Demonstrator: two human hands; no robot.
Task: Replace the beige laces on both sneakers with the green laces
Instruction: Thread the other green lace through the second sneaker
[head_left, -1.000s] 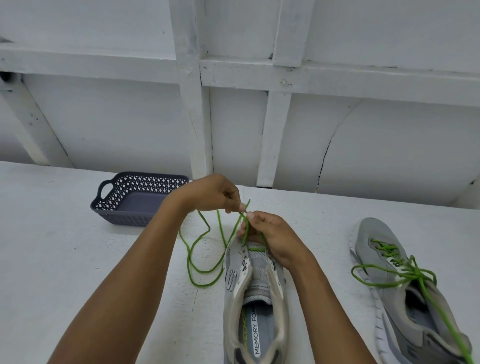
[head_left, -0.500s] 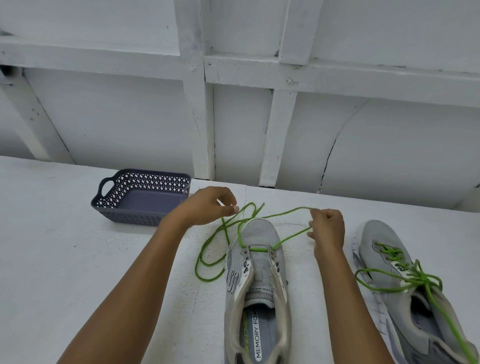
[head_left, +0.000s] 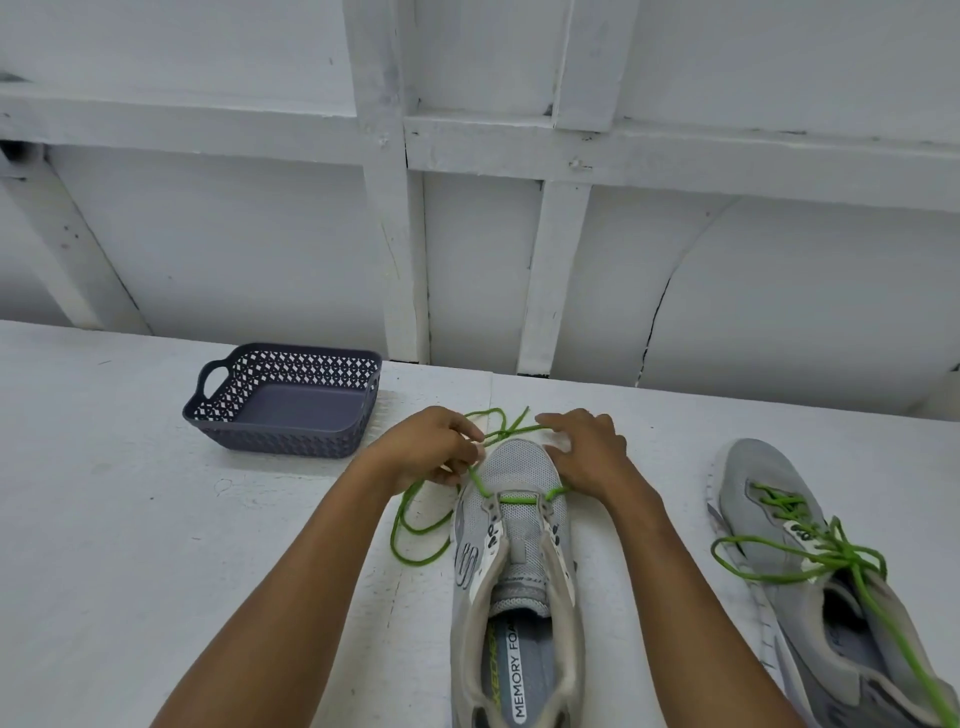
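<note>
Prob. shed, white wood-frame wall, bench

Bright, even, soft light with faint shadows; wide-angle bending at edges, mostly sharp.

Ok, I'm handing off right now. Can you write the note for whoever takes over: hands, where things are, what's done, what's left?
Left hand: pinches the green lace by the toe of the middle sneaker.
Right hand: on the toe's right side, lace running under it; grip unclear.
Lace slack loops on the table left of that sneaker.
Right sneaker: apart, at the right.
Basket: far left.
Done: right sneaker carries the second lace, ends loose. Middle sneaker has only the lowest eyelet pair threaded. No beige laces in view.
Left: thread the remaining eyelets, then tidy both.
</note>
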